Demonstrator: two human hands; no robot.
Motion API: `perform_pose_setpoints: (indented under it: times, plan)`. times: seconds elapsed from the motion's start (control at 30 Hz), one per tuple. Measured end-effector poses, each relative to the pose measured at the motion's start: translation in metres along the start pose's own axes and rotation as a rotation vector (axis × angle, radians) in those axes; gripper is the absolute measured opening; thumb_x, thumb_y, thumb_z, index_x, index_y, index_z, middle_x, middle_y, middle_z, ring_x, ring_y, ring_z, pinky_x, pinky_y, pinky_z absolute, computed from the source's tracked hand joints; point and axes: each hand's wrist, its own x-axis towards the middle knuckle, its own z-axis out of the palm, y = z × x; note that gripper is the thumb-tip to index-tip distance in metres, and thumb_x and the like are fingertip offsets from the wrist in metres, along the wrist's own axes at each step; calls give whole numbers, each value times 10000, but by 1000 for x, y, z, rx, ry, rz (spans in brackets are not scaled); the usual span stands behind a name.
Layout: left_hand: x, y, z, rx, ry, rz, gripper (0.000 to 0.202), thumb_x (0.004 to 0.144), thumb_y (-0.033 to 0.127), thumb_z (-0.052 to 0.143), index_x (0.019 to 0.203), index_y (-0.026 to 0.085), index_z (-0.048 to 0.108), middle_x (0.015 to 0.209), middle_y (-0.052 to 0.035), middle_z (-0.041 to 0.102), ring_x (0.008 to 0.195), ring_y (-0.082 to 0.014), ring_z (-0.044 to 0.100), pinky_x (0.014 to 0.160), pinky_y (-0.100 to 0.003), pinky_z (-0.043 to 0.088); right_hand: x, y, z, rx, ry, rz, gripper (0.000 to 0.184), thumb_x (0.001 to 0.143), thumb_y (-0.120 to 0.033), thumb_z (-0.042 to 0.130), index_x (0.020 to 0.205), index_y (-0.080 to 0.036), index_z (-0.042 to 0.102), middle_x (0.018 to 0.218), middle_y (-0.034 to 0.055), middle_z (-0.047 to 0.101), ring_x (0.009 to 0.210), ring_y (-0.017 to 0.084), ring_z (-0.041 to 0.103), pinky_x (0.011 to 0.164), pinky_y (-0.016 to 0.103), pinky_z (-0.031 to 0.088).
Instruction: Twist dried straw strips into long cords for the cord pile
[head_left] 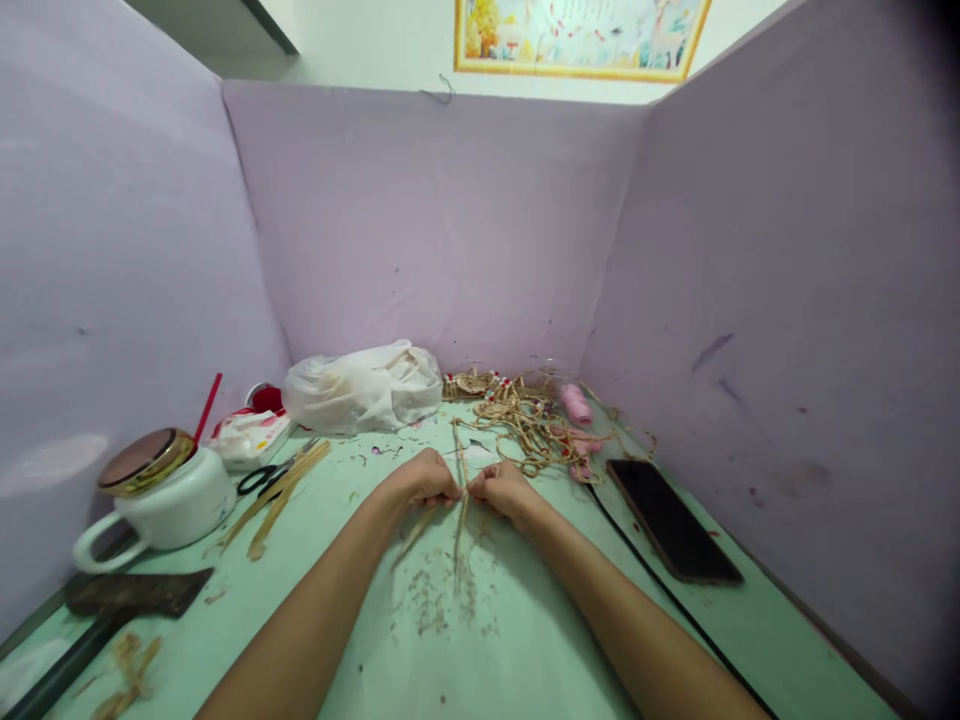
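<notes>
The left hand and the right hand both pinch the straw-coloured strand, their fingertips near each other. This strand is at the middle of the table. Beyond the right hand lies tangled cord, beside a pink spool.

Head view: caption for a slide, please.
Left hand and right hand pinch thin, tan, straw-like strands over a pale-green tabletop, with a flat black phone at right.

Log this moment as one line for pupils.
left hand: pinching tan strands | right hand: at same strands | scissors: left side | phone: right side
</notes>
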Motion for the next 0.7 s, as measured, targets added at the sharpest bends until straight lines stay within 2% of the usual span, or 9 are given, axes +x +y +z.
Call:
perform_pose_setpoints:
  times: [0.07,0.17,0.3,0.4,0.47,0.57,0.7]
  plan:
    - [-6,7,1,33,37,-43,114,529,183,588,444,127,537,311,23,374,312,-72,299,347,-205,195,-2,-1,1,-8,-5,10,101,587,-156,535,487,-153,519,362,-51,361,328,54,252,340,202,167]
    - [-12,16,11,73,79,-69,133,545,147,558,422,141,506,290,20,347,323,-88,311,359,-211,207,-6,-4,1,108,-8,31,69,573,-133,507,508,-157,512,385,-44,387,338,60,256,346,206,172]
    - [-16,21,36,190,244,-2,69,504,103,569,477,151,527,394,-22,465,481,-167,494,422,-216,278,-9,-4,0,218,-6,52,71,561,-113,475,515,-167,476,371,-58,328,338,59,228,355,203,163]
    - [-17,22,48,304,364,61,78,474,106,590,523,156,556,503,-54,539,609,-212,557,466,-220,309,-9,-2,-1,259,-22,58,93,559,-109,467,495,-170,440,358,-64,290,334,53,213,356,199,149]
    - [-17,22,45,315,332,84,57,485,122,590,519,155,559,516,-57,552,578,-198,553,462,-219,314,-9,-2,-1,288,-52,55,96,559,-104,457,488,-166,437,357,-58,308,330,49,215,352,195,136]
    - [-14,20,30,187,184,63,54,542,152,565,490,142,554,434,-27,519,419,-136,482,419,-212,303,-9,-2,-4,312,-116,47,102,569,-106,453,481,-157,444,356,-52,327,325,44,209,346,193,110]
    - [-6,15,14,-147,280,-35,139,643,171,519,516,121,546,360,5,457,314,-80,365,368,-197,252,-8,-1,-9,383,-198,45,125,607,-120,464,489,-153,442,352,-67,276,328,36,169,343,186,91]
